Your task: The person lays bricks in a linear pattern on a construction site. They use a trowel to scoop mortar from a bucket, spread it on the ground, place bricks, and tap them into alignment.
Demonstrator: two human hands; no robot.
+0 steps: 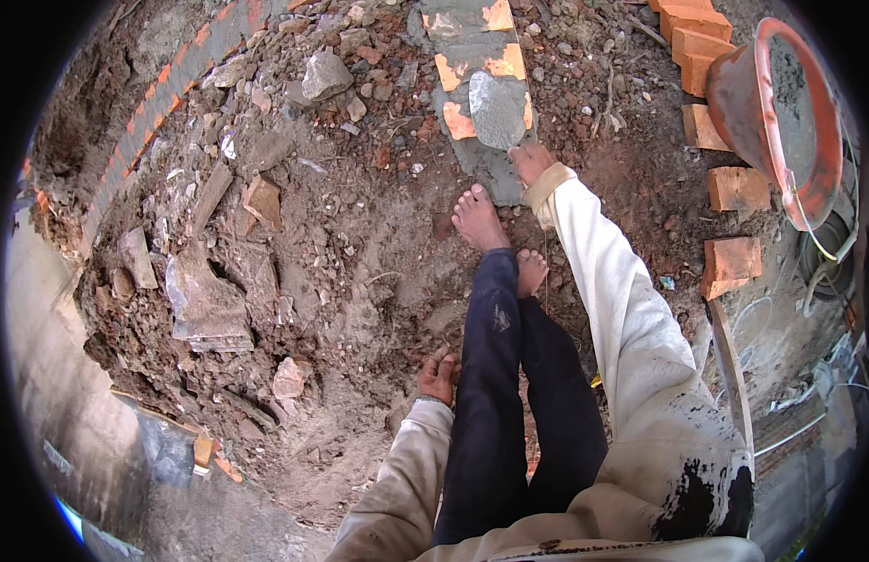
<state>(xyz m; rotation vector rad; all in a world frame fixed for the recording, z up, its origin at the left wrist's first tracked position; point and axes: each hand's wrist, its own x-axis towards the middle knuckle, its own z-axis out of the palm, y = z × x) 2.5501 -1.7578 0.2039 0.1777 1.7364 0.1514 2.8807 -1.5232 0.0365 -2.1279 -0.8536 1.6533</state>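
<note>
My right hand (530, 164) is closed round the handle of a trowel, which the fingers mostly hide. The trowel's rounded grey blade (497, 110) lies flat over a narrow brick course (455, 70) smeared with wet mortar. Grey mortar (491, 169) spreads along the near end of that course, beside my bare front foot (480, 219). Lower down, my left hand (439, 377) hangs by my left leg with its fingers curled in, and nothing shows in it.
At the right, an orange tub (776, 122) of grey mortar stands tilted. Loose orange bricks (737, 189) line the ground beside it. Rubble and stones (327, 75) cover the soil to the left, with a broken slab (208, 304). A mortared brick edge (149, 131) curves at the far left.
</note>
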